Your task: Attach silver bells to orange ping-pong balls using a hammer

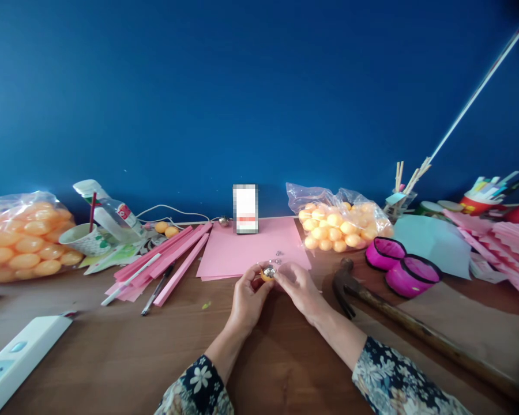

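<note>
Between my two hands, over the front edge of a pink paper sheet [251,245], is a small round piece [269,273], shiny silver on top with an orange rim below. My left hand [247,300] is closed on it, its fingers curled around the left side. From the right, the thumb and fingers of my right hand [301,293] pinch the same piece. Just beyond them, a few small silvery bits [279,253] lie on the pink paper, too small to name. Farther back sits a shiny silver ball [224,221], beside a propped-up phone [245,208] with a blurred screen.
Bags of orange balls stand at left [30,242] and back right [335,227]. Pink paper strips [164,262] and a pen [155,294] lie left of my hands. A claw hammer [389,305] and magenta rings [413,276] are at right; a power strip [23,357] is front left.
</note>
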`<state>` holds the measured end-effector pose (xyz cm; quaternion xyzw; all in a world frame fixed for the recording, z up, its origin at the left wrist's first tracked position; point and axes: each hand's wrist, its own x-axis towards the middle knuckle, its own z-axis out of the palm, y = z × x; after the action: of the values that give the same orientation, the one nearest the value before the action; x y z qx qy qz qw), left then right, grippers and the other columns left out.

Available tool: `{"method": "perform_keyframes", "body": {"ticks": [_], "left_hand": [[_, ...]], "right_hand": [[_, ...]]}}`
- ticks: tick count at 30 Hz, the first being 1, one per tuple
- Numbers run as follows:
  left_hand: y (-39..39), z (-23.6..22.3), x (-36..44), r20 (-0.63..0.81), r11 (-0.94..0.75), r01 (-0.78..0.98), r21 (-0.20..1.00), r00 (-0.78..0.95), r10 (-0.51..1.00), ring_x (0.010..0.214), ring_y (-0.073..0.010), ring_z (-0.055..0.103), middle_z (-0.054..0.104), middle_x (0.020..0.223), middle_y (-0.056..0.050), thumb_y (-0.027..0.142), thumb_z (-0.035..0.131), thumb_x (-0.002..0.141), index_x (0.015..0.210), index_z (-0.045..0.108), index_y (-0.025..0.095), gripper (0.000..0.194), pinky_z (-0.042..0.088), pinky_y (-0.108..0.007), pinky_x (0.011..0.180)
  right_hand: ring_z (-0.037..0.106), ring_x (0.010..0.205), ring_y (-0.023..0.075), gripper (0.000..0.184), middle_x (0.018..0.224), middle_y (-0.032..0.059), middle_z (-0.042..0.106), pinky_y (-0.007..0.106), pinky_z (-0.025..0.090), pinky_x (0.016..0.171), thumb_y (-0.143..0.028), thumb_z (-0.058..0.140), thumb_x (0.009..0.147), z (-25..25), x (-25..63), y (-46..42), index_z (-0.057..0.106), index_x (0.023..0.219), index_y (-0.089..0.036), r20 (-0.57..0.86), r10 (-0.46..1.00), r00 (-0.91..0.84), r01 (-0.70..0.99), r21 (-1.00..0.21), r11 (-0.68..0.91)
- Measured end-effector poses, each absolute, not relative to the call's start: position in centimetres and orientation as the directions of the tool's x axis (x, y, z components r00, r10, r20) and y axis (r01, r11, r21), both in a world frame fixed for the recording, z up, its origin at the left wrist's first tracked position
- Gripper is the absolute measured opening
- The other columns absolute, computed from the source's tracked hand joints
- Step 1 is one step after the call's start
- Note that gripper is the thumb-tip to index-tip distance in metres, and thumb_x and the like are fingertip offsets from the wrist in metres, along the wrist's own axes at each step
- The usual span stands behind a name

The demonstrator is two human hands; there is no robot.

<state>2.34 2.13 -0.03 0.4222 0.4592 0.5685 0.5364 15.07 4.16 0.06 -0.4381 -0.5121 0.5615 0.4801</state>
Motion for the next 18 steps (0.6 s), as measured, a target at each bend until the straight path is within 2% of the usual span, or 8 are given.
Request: {"method": "perform_keyframes", "body": {"ticks": [9,12,15,18], "left_hand": [[2.12,0.12,2.03,-0.032,0.030,-0.363,0.931,0.000,0.999,0.101,-0.0211,0.059,0.063,0.109,-0.009,0.022,0.069,0.066,0.112,0.053,0.017,0.049,0.044,-0.036,0.091],[2.04,0.15,1.95,-0.031,0.036,-0.384,0.923,0.019,0.999,0.099,-0.0205,0.059,0.063,0.108,-0.009,0.023,0.068,0.067,0.112,0.051,0.018,0.048,0.045,-0.036,0.089],[2.00,0.09,1.91,-0.028,0.034,-0.395,0.918,0.022,0.999,0.093,-0.0186,0.061,0.064,0.102,-0.008,0.025,0.066,0.071,0.108,0.052,0.017,0.041,0.046,-0.034,0.086],[1.98,0.04,1.92,-0.021,0.024,-0.396,0.918,0.011,1.000,0.088,-0.0156,0.061,0.065,0.095,-0.006,0.025,0.065,0.072,0.105,0.053,0.017,0.036,0.047,-0.030,0.083]], "right_hand": [[0.059,0.075,0.0146,0.023,0.079,0.0009,0.061,0.030,0.050,0.073,-0.040,0.059,0.076,0.52,15.45,3.95,0.056,0.079,-0.018,0.014,0.970,-0.242,-0.199,-0.979,-0.036],[0.057,0.070,0.0138,0.021,0.072,-0.0004,0.059,0.028,0.049,0.070,-0.039,0.058,0.077,0.54,15.42,3.79,0.054,0.075,-0.018,0.032,0.972,-0.233,-0.148,-0.989,-0.003],[0.054,0.063,0.0123,0.020,0.065,-0.0019,0.056,0.026,0.046,0.065,-0.037,0.055,0.080,0.52,15.41,3.61,0.053,0.073,-0.018,0.113,0.967,-0.229,-0.046,-0.993,0.106],[0.053,0.063,0.0124,0.018,0.066,-0.0012,0.057,0.025,0.045,0.064,-0.035,0.052,0.082,0.53,15.41,3.45,0.053,0.074,-0.019,0.181,0.957,-0.225,0.036,-0.980,0.194]]}}
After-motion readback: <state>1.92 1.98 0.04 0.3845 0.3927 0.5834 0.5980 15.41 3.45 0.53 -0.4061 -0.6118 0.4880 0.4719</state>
